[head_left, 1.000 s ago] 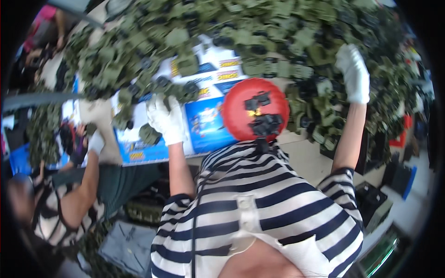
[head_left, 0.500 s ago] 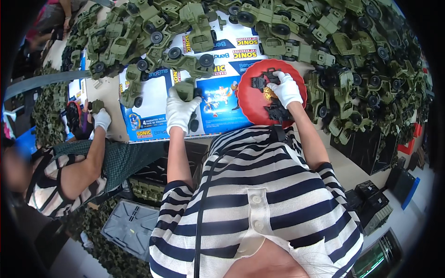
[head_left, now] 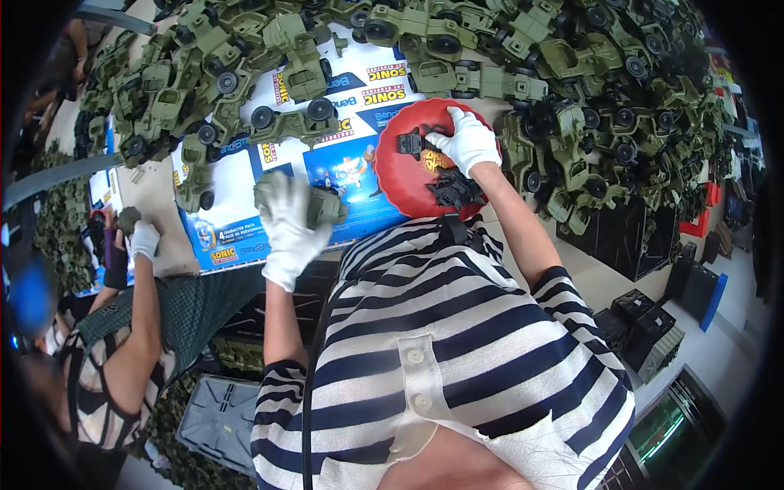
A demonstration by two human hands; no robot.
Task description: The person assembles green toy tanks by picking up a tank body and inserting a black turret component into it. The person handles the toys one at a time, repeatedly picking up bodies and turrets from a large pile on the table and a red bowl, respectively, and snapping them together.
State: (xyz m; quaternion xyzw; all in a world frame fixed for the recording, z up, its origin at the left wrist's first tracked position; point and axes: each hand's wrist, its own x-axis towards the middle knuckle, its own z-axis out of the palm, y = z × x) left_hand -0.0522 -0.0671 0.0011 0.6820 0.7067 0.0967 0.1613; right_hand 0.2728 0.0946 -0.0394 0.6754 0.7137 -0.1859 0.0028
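My left hand [head_left: 290,229], in a white glove and smeared by motion, lies across an olive-green toy vehicle body [head_left: 324,206] over the printed cardboard sheet. The body shows on both sides of the hand; the blur hides how its fingers sit. Inside a red scalloped bowl [head_left: 392,175] on the right, my gloved right hand [head_left: 472,143] has thumb and forefinger closed about a small black plastic part [head_left: 435,131]. Beside it in the bowl are another black part [head_left: 408,145] and a black clump of parts [head_left: 453,189], around a yellow printed mark on the bowl's bottom.
Olive-green toy jeeps [head_left: 425,28] are heaped along the far side and right of the table. The blue-and-white cardboard [head_left: 359,216] covers the table before me. At left, a co-worker's gloved hand [head_left: 145,239] holds a green part. A grey crate lid [head_left: 216,425] lies low at left.
The whole view has shifted, so the table things appear further left. My left hand has turned over the green body and is now blurred. My right hand stays in the bowl at the black part.
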